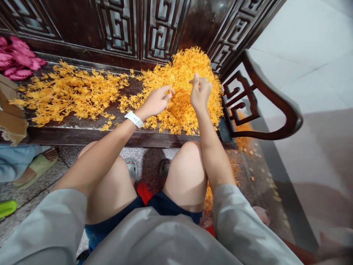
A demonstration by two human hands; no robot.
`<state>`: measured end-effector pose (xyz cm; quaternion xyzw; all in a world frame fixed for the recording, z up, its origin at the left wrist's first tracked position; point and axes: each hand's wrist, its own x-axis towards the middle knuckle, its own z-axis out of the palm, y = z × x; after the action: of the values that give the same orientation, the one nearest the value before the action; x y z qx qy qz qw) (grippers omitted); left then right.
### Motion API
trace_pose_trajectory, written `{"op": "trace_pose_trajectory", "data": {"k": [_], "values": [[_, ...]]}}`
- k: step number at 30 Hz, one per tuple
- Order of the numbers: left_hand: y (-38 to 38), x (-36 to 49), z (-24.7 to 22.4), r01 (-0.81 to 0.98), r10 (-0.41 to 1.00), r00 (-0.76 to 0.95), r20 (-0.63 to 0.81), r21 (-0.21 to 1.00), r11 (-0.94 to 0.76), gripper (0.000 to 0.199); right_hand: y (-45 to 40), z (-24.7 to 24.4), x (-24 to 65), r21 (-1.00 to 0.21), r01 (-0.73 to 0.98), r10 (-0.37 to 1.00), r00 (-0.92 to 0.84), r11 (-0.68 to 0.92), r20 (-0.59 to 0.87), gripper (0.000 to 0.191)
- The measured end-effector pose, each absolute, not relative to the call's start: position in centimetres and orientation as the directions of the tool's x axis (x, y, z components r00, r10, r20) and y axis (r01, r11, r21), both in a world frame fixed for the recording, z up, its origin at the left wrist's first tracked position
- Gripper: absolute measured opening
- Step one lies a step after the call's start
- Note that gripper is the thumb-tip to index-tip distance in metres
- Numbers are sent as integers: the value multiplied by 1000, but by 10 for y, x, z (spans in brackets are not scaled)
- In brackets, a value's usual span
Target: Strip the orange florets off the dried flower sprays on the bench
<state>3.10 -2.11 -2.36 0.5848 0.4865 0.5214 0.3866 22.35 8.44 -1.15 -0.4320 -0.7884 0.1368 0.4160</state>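
Observation:
A big heap of orange-yellow plastic flower pieces [190, 60] lies at the right end of a dark wooden bench [162, 140]. Over the left part of this heap is my left hand [161, 99], with a white watch on the wrist; its fingers are bent together, and anything between them is too small to make out. My right hand [200, 90] is raised over the heap's middle, fingers curled and thumb pressed to the forefinger, their contents unclear. Left of the heap, a looser bunch of orange flower sprays [71, 94] is spread along the bench.
Pink flower pieces [20, 59] and a torn cardboard box [11, 110] are at the bench's left end. A carved backrest [118, 25] runs behind, and a curved armrest [286, 110] closes the right side. Another person's sandalled foot [41, 165] shows at lower left.

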Motion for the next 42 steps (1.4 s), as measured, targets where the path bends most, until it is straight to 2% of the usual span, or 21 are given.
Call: {"op": "trace_pose_trajectory", "data": {"k": [2,4,9,13,16,19,21,23,26,28,32,35,38,42], "values": [[-22,32,-24,196,970,-47,237,955,-224,16,76,-6,215,-675,507,830,-172,537,531,86],[-24,33,-23,239,966,-57,250,943,-230,19,70,-4,206,-765,409,864,-148,497,482,80],[-29,35,-21,426,945,34,326,850,-309,17,59,-8,186,-859,276,867,-388,432,311,67],[-28,36,-25,529,947,61,314,795,-298,18,59,-13,177,-861,251,851,-422,442,314,67],[-23,35,-26,424,966,0,260,875,-235,16,61,-15,177,-851,202,821,-440,484,363,68],[-17,33,-22,83,981,-139,133,989,-122,22,60,-14,180,-847,141,770,-514,512,379,68],[-14,30,-18,-113,976,-214,37,992,-63,29,56,-11,181,-841,119,729,-572,528,376,68],[-12,25,-13,-196,966,-260,0,979,-53,35,51,-7,180,-828,123,684,-636,546,357,68],[-9,15,-8,-139,934,-350,67,983,-123,37,47,-3,177,-807,172,672,-663,566,330,69],[-9,5,-6,-21,899,-410,155,984,-179,37,49,-2,175,-788,173,709,-577,590,404,69],[-10,-11,-8,158,923,-318,217,972,-174,38,58,-6,171,-749,137,737,-360,648,572,69],[-9,-11,-12,205,923,-306,235,963,-177,39,58,-9,167,-747,116,722,-389,654,572,68],[-7,-4,-15,171,907,-335,256,963,-209,40,54,-10,162,-734,78,681,-451,675,578,67],[-7,4,-11,-11,946,-299,128,990,-137,38,51,-8,160,-701,43,631,-478,711,611,59]]}}
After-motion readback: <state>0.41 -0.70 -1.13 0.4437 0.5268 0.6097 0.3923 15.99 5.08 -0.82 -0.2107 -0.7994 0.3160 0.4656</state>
